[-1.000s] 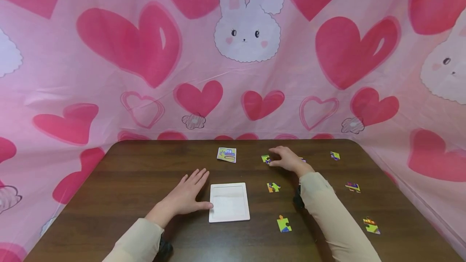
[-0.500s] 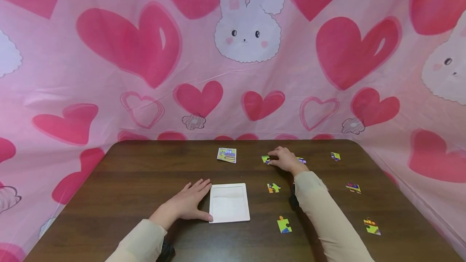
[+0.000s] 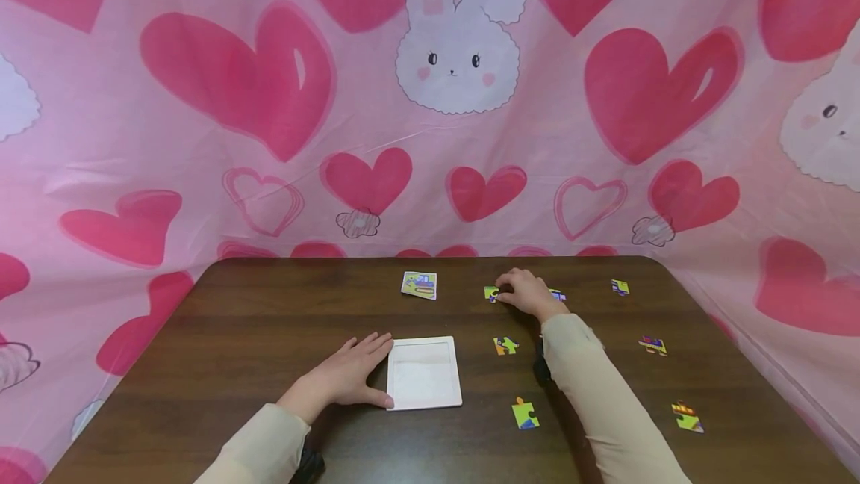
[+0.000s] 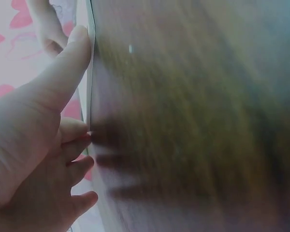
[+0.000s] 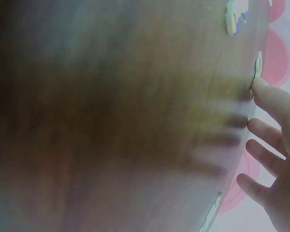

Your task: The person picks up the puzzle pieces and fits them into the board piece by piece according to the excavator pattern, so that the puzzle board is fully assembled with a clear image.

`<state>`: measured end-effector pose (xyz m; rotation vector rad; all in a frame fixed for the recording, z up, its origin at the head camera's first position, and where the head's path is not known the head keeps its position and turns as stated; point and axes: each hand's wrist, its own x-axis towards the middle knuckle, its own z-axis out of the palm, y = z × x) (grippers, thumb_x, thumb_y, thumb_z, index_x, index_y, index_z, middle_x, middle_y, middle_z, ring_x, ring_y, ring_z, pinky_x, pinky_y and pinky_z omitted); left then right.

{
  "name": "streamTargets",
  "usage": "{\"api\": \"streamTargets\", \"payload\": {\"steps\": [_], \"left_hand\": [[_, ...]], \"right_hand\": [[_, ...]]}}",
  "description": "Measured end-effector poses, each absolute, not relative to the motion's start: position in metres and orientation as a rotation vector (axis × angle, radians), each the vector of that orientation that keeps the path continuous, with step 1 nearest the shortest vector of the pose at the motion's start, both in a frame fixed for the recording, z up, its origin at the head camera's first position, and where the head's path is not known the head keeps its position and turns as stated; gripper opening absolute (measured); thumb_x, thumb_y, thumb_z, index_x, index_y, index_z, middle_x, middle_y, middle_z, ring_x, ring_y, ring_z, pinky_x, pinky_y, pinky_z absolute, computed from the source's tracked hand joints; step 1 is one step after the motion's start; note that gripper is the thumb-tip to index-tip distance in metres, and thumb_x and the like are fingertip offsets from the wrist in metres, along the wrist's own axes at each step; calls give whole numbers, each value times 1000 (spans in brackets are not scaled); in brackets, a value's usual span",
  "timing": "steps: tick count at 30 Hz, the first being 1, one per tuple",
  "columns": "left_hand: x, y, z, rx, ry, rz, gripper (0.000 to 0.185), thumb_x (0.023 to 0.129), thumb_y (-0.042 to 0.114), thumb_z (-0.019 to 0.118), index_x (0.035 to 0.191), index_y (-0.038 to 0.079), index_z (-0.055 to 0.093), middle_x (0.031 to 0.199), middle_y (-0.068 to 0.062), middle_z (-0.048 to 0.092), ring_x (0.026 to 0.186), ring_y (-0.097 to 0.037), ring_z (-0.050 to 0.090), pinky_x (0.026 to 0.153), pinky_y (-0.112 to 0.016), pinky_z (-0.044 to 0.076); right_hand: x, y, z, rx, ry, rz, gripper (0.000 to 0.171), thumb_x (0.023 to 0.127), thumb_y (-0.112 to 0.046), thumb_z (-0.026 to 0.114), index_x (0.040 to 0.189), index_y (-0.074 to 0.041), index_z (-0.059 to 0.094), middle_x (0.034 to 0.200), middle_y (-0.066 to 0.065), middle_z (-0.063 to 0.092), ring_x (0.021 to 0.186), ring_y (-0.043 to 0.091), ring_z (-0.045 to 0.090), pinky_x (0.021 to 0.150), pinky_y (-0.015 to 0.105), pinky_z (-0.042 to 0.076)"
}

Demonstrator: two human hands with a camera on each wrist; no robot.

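My left hand (image 3: pixel 344 377) rests on the table at the left side of a white square tray (image 3: pixel 423 379). Its thumb touches the near-left corner and its index finger the far-left corner, with the fingers extended. In the left wrist view the thumb (image 4: pixel 67 67) lies along the tray's edge. Toward the back of the table, my right hand (image 3: pixel 529 296) pinches a green jigsaw puzzle piece (image 3: pixel 490 293) lying on the wood. The right wrist view shows the thumb on this thin piece (image 5: pixel 258 63), the other fingers spread; the index fingertip is hidden.
A picture card (image 3: pixel 419 285) lies at the back. Several loose puzzle pieces surround the right arm: one with orange (image 3: pixel 505 346), a green one (image 3: pixel 525 414), and others along the right (image 3: pixel 619 287). Another piece (image 3: pixel 556 294) is partly behind the right hand. A pink heart-patterned curtain (image 3: pixel 376 118) hangs behind the table.
My left hand has moved slightly nearer, its thumb sliding down to the tray's near-left corner and its fingers drawing in. My right hand has shifted slightly left and closed in on the piece.
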<state>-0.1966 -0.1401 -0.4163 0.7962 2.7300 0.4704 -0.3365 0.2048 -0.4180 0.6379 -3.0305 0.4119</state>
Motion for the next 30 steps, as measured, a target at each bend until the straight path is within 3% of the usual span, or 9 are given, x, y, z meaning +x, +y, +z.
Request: {"api": "streamTargets", "payload": {"steps": [11,20,30], "left_hand": [[-196,-139,-418,783,2733,429,96,71,56,69,140,-1,34,147,-14,27,135,-31,21,106,-53,14],[-195,-138,-417,783,2724,408,95,73,55,69,140,-2,34,147,-15,26,135,-31,20,108,-48,13],[-198,-137,-417,772,2716,386,96,72,55,68,140,-2,33,147,-16,25,136,-31,19,108,-48,13]], "right_hand": [[-334,200,-410,642,-2983,465,23,83,-24,70,99,-8,66,102,9,60,97,29,55,85,52,43],[-315,165,-385,757,-2900,564,28,82,-24,71,103,-7,64,100,6,63,97,24,58,88,43,45],[-281,117,-376,1020,-2820,504,24,80,-23,73,97,-8,65,89,1,63,80,16,58,74,34,49]]}}
